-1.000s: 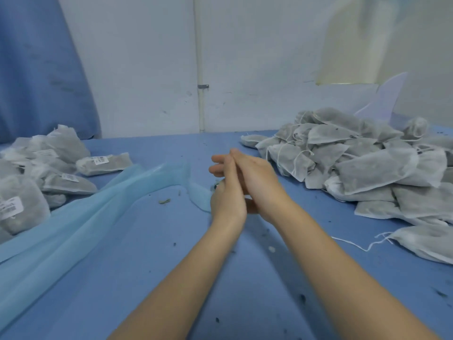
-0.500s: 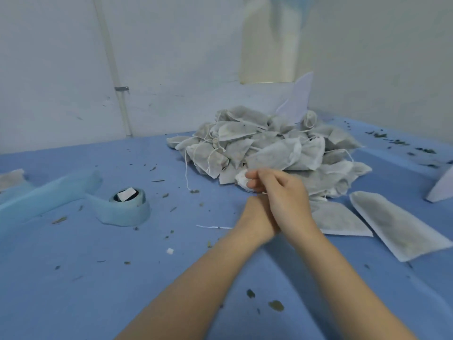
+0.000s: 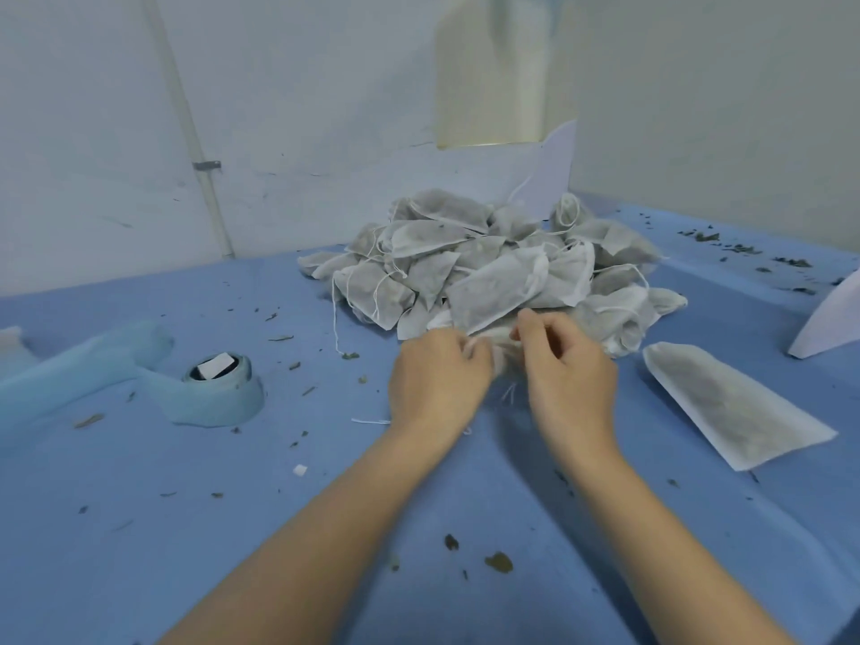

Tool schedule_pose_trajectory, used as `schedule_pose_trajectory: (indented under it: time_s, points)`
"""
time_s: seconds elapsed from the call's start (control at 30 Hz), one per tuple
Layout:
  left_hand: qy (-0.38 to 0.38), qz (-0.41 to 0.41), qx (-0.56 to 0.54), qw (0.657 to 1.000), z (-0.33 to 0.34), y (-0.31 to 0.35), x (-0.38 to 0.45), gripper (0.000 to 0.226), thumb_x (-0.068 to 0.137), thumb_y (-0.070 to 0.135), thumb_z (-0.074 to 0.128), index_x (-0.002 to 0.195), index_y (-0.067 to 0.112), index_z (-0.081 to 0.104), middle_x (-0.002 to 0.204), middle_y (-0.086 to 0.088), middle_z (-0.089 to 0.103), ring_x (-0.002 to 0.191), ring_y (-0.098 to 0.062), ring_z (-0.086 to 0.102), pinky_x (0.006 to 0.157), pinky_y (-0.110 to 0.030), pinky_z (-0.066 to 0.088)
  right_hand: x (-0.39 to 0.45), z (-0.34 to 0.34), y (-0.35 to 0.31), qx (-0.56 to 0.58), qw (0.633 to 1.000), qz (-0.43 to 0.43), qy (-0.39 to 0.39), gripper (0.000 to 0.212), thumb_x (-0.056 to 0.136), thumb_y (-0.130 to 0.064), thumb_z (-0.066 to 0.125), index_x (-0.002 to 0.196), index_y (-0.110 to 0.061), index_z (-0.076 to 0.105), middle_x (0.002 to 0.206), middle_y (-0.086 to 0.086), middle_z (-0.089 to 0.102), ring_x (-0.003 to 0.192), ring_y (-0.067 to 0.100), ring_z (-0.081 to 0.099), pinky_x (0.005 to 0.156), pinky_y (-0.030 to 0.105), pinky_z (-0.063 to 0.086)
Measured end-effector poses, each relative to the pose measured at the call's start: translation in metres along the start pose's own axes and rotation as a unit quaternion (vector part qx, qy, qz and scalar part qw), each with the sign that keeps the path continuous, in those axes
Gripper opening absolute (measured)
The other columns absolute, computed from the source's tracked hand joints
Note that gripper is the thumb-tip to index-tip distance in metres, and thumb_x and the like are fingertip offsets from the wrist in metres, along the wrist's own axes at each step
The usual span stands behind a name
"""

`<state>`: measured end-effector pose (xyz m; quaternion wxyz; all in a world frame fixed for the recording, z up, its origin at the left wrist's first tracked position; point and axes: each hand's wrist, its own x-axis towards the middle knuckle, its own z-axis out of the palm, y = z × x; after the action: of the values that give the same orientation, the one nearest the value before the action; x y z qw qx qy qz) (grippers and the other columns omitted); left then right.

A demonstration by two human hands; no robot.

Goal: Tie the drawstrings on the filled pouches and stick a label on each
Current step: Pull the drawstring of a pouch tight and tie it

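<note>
Soft even light, wide-angle distortion

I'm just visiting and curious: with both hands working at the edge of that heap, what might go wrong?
The heap of grey mesh pouches trails loose white strings; pulling the held pouch could snag neighbours. Both hands, left and right, hide the knot. Dried leaf crumbs might stick under labels.

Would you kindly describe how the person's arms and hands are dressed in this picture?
Both forearms are bare right up to the bottom edge of the picture, with no sleeves in sight. The left hand and the right hand wear no gloves, and no rings, watch or bracelet can be seen. The fingernails look short and unpainted.
</note>
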<state>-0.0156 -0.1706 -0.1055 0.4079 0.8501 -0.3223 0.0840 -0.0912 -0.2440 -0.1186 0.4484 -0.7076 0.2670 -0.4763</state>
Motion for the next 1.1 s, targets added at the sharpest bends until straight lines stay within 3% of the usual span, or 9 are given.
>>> schedule_pose_trajectory:
  time_s: [0.1,0.2,0.33,0.43,0.57,0.67,0.77,0.9,1.1]
  points:
    - [0.048,-0.025,-0.056,0.997,-0.023,-0.006,-0.001,0.032,0.082,0.036,0.056,0.058,0.015,0.061,0.060,0.001,0.063,0.071,-0.020,0.059,0.064,-0.029,0.046,-0.001,0.012,-0.006,-0.006,0.995,0.055,-0.088,0.041,0.094,-0.044,0.051,0.068,-0.015,0.065,0.060,-0.004,0.066,0.062,0.012,0.061,0.068,0.027,0.049]
    - [0.056,-0.007,-0.074,0.996,-0.040,-0.011,-0.005,0.029,0.082,0.044,0.057,0.064,0.023,0.065,0.065,0.013,0.066,0.069,-0.004,0.059,0.064,-0.017,0.043,-0.001,0.025,-0.017,0.136,0.960,0.140,-0.202,0.039,0.093,-0.044,0.054,0.085,-0.010,0.071,0.074,0.003,0.072,0.069,0.015,0.067,0.061,0.030,0.056]
    - [0.052,0.084,0.002,0.995,-0.058,-0.027,-0.001,0.017,0.082,0.018,0.054,0.076,0.019,0.070,0.077,0.004,0.067,0.080,-0.015,0.056,0.072,-0.025,0.042,0.001,0.038,-0.027,0.227,0.912,0.183,-0.288,0.033,0.097,-0.029,0.051,0.096,0.000,0.069,0.082,0.012,0.072,0.066,0.017,0.068,0.056,0.022,0.052]
    - [0.063,0.155,0.054,0.984,-0.070,-0.041,0.004,0.013,0.075,0.015,0.067,0.086,0.020,0.069,0.100,0.004,0.048,0.099,-0.013,0.034,0.073,-0.010,0.025,0.005,0.045,-0.033,0.247,0.892,0.213,-0.312,0.024,0.098,-0.013,0.046,0.094,0.003,0.064,0.074,0.014,0.069,0.057,0.018,0.062,0.052,0.024,0.051]
    - [-0.027,0.179,0.007,0.983,-0.083,-0.051,0.011,0.039,0.066,0.032,0.068,0.099,0.023,0.050,0.112,0.011,0.042,0.103,-0.006,0.036,0.078,0.000,0.026,0.013,0.049,-0.036,0.226,0.877,0.200,-0.373,0.020,0.095,-0.008,0.046,0.077,-0.003,0.052,0.050,0.002,0.049,0.040,0.010,0.032,0.042,0.021,0.027]
    - [-0.121,0.138,0.007,0.983,-0.084,-0.054,0.013,0.053,0.073,0.018,0.061,0.119,0.026,0.036,0.102,0.009,0.055,0.080,-0.005,0.051,0.064,-0.007,0.036,0.015,0.054,-0.038,0.180,0.875,0.171,-0.416,0.026,0.093,-0.010,0.050,0.067,-0.013,0.050,0.047,-0.003,0.043,0.041,0.008,0.022,0.049,0.026,0.014]
    - [-0.115,0.118,0.086,0.983,-0.080,-0.061,0.010,0.053,0.082,0.012,0.051,0.130,0.024,0.030,0.086,0.005,0.052,0.070,-0.009,0.048,0.055,-0.023,0.034,0.015,0.058,-0.035,0.122,0.892,0.140,-0.412,0.038,0.092,-0.019,0.056,0.055,-0.023,0.060,0.048,-0.009,0.036,0.044,0.008,0.023,0.043,0.018,0.018]
    - [-0.090,0.155,0.212,0.961,-0.078,-0.067,0.003,0.041,0.087,0.023,0.042,0.128,0.028,0.037,0.085,0.004,0.053,0.084,-0.025,0.051,0.060,-0.031,0.029,0.016,0.062,-0.025,0.032,0.940,0.093,-0.328,0.019,0.090,-0.030,0.060,0.082,-0.015,0.068,0.049,-0.013,0.047,0.046,0.004,0.038,0.047,0.018,0.029]
    - [-0.059,0.157,0.270,0.948,-0.070,-0.075,-0.001,0.031,0.098,0.049,0.026,0.094,0.029,0.049,0.083,0.002,0.050,0.085,-0.023,0.055,0.063,-0.031,0.034,0.014,0.065,-0.014,-0.065,0.970,-0.029,-0.231,0.036,0.092,-0.037,0.057,0.060,-0.021,0.064,0.041,-0.014,0.049,0.042,0.000,0.043,0.045,0.008,0.033]
